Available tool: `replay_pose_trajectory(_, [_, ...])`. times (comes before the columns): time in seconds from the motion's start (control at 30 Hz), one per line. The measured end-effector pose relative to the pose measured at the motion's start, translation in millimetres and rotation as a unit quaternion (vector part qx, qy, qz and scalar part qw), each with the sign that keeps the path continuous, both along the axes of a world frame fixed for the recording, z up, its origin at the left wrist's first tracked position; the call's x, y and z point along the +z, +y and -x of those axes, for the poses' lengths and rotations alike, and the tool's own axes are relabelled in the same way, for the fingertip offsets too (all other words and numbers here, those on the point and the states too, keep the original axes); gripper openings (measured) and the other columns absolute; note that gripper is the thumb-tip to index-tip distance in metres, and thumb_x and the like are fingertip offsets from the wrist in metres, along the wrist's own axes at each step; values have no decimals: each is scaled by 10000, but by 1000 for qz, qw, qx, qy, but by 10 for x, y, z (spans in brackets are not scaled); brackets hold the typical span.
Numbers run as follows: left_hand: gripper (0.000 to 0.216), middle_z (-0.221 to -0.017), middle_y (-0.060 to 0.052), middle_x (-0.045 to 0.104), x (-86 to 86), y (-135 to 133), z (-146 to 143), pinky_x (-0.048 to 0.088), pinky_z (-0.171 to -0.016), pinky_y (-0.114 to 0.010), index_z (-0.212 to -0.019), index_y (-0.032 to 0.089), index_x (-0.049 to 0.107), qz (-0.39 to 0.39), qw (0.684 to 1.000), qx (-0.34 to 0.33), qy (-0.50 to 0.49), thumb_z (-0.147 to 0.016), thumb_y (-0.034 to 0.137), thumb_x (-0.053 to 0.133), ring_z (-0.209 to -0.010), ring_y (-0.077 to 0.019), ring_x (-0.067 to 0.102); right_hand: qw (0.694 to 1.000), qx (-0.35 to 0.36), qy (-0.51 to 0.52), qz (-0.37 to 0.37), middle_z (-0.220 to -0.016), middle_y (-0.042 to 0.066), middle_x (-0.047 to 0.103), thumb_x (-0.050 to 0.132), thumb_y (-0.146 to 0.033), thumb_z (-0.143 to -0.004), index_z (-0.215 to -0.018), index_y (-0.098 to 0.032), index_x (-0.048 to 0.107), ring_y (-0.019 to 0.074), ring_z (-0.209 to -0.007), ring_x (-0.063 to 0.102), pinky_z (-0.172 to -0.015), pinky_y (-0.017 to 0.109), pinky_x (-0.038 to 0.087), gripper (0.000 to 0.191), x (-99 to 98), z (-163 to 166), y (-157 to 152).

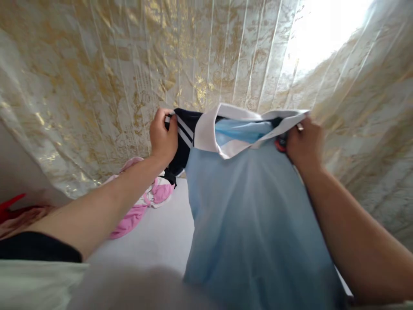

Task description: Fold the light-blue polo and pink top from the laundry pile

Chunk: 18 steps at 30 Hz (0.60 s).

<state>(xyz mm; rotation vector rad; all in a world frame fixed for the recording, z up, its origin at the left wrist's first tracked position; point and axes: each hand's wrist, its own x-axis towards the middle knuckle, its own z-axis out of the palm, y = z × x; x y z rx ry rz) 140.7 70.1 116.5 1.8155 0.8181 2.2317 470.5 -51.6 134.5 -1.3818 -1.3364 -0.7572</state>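
A light blue polo shirt (245,206) with a white collar and dark, white-striped shoulders hangs stretched between my two hands. My left hand (164,135) pinches its dark shoulder, fingers curled over the white stripes. At the other side my right hand (305,142) is closed on the shirt by the end of the white collar. A small dark and red patch (280,143) shows beside the right fingers; I cannot make out what it is. The collar gapes, showing the blue inside. The shirt's lower part runs out of view at the bottom.
Pink and white clothes (161,189) lie in a heap behind my left forearm, on a white surface (167,232). Farther left are a red item (11,204) and brownish-pink cloth (29,218). A shiny gold and silver sheet (129,64) spans the background, with bright glare at upper right.
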Motion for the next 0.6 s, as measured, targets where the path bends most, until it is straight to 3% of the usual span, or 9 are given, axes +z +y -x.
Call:
replay_pose_trajectory(0.1, [351, -1147, -91, 578, -355, 268, -123, 369, -1027, -349, -1137, 193, 528, 63, 995, 59, 56, -803, 90, 558, -1181, -226, 494, 975, -32, 87, 204, -928, 125, 694, 478, -94, -809, -1039, -78, 653, 211, -847, 618, -762, 309, 437, 289, -341, 78, 399])
replay_pose_trajectory(0.2, [515, -1338, -162, 440, -979, 312, -187, 303, -1103, -416, -1269, 151, 464, 193, 961, 85, 181, -767, 95, 568, -1319, -286, 382, 918, -44, 137, 369, -1058, 189, 662, 578, -133, -786, -1230, -61, 564, 268, -941, 625, -792, 340, 454, 450, -965, 48, 556])
replay_pose_trajectory(0.3, [457, -1311, -172, 439, -1663, 203, -93, 361, -1060, -398, -1260, 145, 487, 300, 910, 42, 282, -811, 207, 546, -1254, -289, 459, 903, 21, 103, 417, -1184, 176, 606, 574, -174, -803, -1292, -147, 533, 274, -1028, 608, -873, 378, 443, 492, -1672, 24, 348])
replay_pose_trajectory(0.4, [458, -1168, -131, 521, -2175, 36, 142, 438, -958, -367, -1255, 173, 479, 381, 877, 2, 292, -818, 298, 531, -995, -238, 604, 875, 122, 95, 458, -1152, 113, 611, 566, -225, -797, -1231, -231, 587, 256, -985, 624, -866, 384, 461, 435, -2244, 99, -131])
replay_pose_trajectory(0.5, [394, -924, -71, 587, -2427, -165, 385, 454, -861, -359, -1145, 157, 510, 426, 844, 2, 326, -803, 353, 506, -878, -243, 618, 842, 175, 119, 497, -1152, 69, 622, 537, -295, -820, -1199, -304, 610, 256, -989, 627, -835, 379, 483, 385, -2567, 188, -636])
replay_pose_trajectory(0.6, [343, -705, -5, 575, -2480, -415, 518, 439, -692, -323, -1014, 191, 512, 488, 779, -42, 391, -816, 469, 471, -716, -238, 614, 844, 156, 121, 499, -1219, 64, 603, 533, -359, -819, -1197, -331, 603, 262, -1041, 611, -867, 375, 482, 385, -2712, 149, -987])
